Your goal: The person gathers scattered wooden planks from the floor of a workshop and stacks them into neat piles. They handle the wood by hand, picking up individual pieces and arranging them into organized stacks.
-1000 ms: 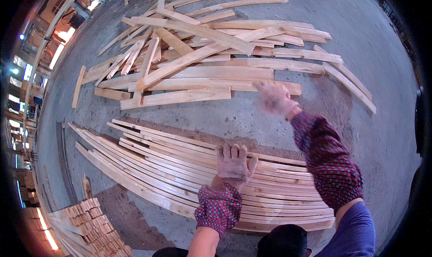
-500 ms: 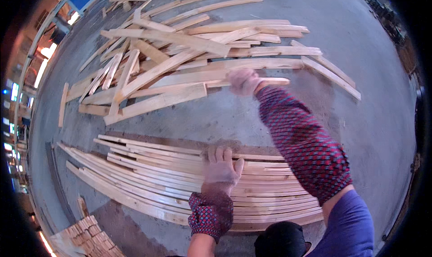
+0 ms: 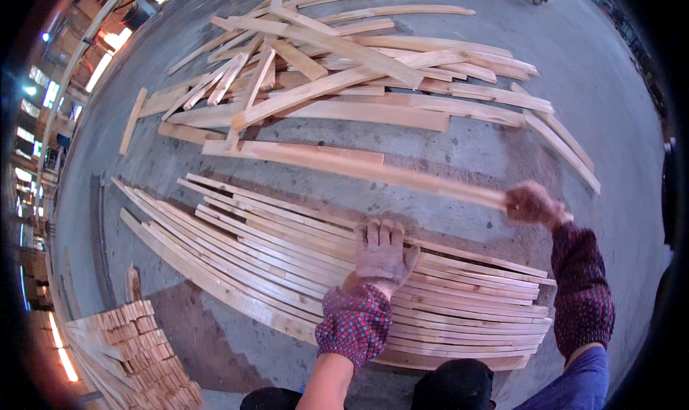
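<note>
Slats lie side by side under my open, palm-down left hand. From afar, I see my right hand closed around a board near its end

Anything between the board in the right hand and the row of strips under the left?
Nothing visible stands between the board in the right hand and the row of strips; concrete floor shows there. The left hand rests on the row, near its far edge.

Long pale plank, slanting beyond narrow slats lying side by side.
</note>
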Available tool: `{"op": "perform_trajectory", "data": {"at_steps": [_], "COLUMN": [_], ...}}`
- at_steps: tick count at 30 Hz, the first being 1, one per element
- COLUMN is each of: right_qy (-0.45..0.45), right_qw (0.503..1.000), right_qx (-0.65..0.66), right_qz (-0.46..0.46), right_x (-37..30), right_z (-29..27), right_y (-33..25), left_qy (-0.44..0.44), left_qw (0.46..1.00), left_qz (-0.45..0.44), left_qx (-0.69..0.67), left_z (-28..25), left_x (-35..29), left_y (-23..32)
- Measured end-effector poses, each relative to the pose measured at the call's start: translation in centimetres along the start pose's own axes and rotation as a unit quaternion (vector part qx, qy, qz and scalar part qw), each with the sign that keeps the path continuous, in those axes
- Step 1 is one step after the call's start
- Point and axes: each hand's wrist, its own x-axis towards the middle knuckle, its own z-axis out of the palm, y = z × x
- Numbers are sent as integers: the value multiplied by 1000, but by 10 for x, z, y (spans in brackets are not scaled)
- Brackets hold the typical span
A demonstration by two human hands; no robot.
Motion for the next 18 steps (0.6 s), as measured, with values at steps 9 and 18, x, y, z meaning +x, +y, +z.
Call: {"op": "perform_trajectory", "data": {"at_steps": [9, 18], "right_qy": [-177, 32], "right_qw": [983, 999], "right_qx": [-37, -30], "right_qz": [-21, -14], "right_x": [-17, 93], "right_z": [69, 38], "right_y": [-61, -45], "left_qy": [88, -13], "left_qw": [996, 1000], "left_qz": [21, -5], "left_qx": [12, 27], "left_z": [-1, -7], "left_x": [-5, -5], "left_y": [0, 1]}}
